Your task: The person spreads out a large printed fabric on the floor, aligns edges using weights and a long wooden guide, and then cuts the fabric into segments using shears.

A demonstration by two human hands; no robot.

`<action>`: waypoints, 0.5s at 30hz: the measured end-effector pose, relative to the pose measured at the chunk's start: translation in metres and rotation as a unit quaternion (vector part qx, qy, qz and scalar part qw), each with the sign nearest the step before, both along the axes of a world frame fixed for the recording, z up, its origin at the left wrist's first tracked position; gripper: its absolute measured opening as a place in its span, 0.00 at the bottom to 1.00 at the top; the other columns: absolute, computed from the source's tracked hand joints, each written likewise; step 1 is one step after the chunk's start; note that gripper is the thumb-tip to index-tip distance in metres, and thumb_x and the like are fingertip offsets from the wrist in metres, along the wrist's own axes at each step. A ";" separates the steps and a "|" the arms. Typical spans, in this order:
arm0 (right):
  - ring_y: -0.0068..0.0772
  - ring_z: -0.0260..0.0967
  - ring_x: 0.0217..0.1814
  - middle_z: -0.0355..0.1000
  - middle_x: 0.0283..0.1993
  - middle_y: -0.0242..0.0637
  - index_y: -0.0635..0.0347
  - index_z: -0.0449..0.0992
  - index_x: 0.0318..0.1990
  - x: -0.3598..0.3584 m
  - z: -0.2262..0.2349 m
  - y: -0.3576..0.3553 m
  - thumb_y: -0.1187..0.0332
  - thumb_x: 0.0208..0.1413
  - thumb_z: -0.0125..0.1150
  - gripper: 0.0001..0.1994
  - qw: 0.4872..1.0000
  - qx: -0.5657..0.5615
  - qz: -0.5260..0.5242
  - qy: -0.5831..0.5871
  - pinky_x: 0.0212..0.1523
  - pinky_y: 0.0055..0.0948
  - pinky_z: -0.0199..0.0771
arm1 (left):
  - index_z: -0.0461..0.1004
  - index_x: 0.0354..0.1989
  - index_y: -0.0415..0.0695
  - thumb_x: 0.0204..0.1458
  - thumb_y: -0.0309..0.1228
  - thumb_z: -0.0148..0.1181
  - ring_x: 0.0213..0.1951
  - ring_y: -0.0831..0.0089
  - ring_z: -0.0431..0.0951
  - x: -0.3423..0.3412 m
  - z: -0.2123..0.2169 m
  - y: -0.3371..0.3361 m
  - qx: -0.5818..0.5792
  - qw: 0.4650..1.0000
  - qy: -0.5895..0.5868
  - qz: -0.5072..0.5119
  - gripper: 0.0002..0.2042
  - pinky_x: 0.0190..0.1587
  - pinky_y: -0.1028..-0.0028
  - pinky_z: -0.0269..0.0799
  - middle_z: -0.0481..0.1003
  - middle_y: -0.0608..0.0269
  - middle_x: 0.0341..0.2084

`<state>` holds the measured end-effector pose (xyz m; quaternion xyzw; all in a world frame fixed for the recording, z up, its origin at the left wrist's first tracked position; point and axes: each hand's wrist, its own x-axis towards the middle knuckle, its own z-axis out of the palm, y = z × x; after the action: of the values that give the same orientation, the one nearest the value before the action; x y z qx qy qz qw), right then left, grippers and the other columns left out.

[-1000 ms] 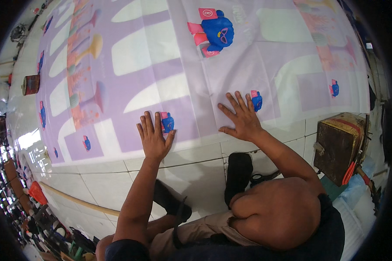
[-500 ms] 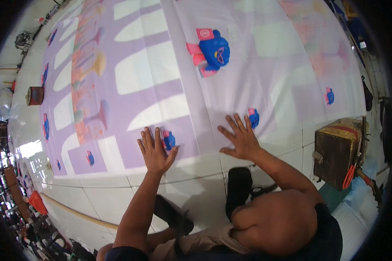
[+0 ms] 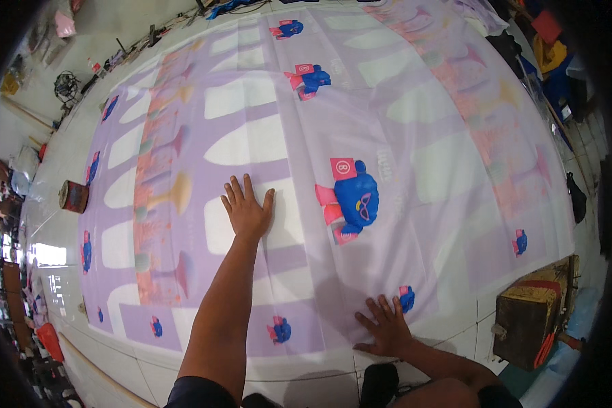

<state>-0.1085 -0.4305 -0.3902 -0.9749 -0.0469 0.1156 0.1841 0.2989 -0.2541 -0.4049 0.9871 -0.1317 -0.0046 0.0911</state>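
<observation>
Spreading across the white tiled floor [image 3: 299, 381], a large thin sheet of pale lilac printed fabric [image 3: 415, 170] lies almost flat, with soft shallow creases near its close edge. It looks smooth and slightly glossy, patterned with white arch-shaped panels, a column of orange and pink goblet shapes, and repeated cartoon prints.

We take the big blue cartoon figure with a pink square tag [image 3: 352, 198] as our landmark. Our left hand [image 3: 246, 209] lies well to its left, palm down, fingers straight and fanned, pressed flat on the fabric over a white arch; it grips nothing. Our right hand [image 3: 386, 328] sits below the figure, near the sheet's close edge, also open and flat with fingers spread on the cloth, its fingertips just beside a small blue and pink print [image 3: 406, 298]. Another small print of the same kind [image 3: 279, 330] lies lower left of the figure, between our two forearms.

Far to the left of the figure, just off the fabric's edge, stands a short rusty brown cylindrical tin [image 3: 73, 196]. Lower right of the figure, beyond the cloth, sits a worn boxy wooden stool with yellowed, scuffed paint [image 3: 532, 314].
</observation>
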 end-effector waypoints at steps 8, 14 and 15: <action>0.59 0.54 0.69 0.62 0.65 0.46 0.45 0.73 0.60 0.013 0.008 -0.011 0.32 0.49 0.59 0.37 0.998 0.035 -0.015 0.052 0.65 0.70 0.44 | 0.48 0.73 0.39 0.61 0.58 0.44 0.74 0.45 0.39 0.018 -0.020 -0.036 -0.021 1.000 0.000 0.000 0.41 0.73 0.50 0.30 0.44 0.38 0.72; 0.45 0.64 0.56 0.69 0.53 0.39 0.51 0.74 0.54 0.053 0.014 -0.039 0.40 0.49 0.64 0.31 0.990 0.104 -0.092 -0.012 0.53 0.51 0.55 | 0.50 0.72 0.38 0.60 0.56 0.48 0.73 0.43 0.42 0.026 -0.014 -0.035 -0.025 1.000 0.002 -0.001 0.40 0.73 0.48 0.33 0.45 0.37 0.71; 0.46 0.64 0.55 0.69 0.52 0.41 0.54 0.74 0.53 0.076 0.018 -0.052 0.42 0.49 0.65 0.31 0.991 0.077 -0.102 -0.025 0.53 0.51 0.56 | 0.51 0.72 0.39 0.59 0.55 0.50 0.73 0.42 0.43 0.026 -0.015 -0.035 -0.031 1.000 0.000 -0.002 0.40 0.73 0.47 0.34 0.46 0.36 0.71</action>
<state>-0.0322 -0.4820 -0.3724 -0.9601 0.0396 0.0680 0.2685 0.3253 -0.2886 -0.4202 0.9836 -0.1334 -0.0006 0.1216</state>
